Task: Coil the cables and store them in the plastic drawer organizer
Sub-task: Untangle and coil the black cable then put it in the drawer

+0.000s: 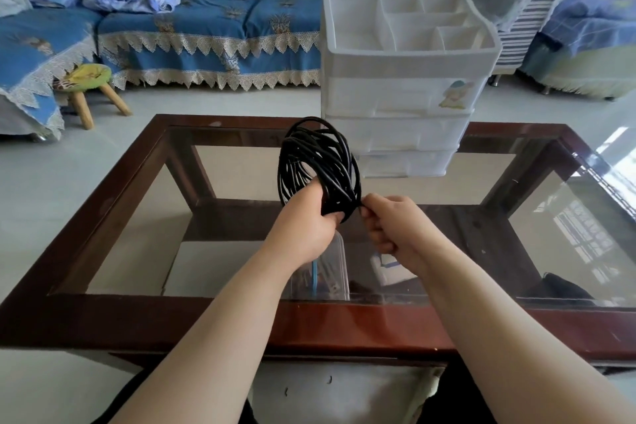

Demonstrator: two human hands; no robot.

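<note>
A glass-topped surface (137, 217) with a dark red wooden frame fills most of the view, and a blue-covered sofa (206, 27) stands well behind it. On the far side of the glass stands the white plastic drawer organizer (395, 113), its drawers pushed in and its open top tray split into several compartments. In front of it, above the glass and clear of it, hangs a coil of black cable (318, 162), its loops rising upright from the person's grip. The left hand (303, 227) is closed around the bottom of the coil, so the loops stand above and slightly beyond the fingers. The right hand (392, 227), just beside it, pinches the cable's loose end at the lower right of the bundle between thumb and fingertips.
</note>
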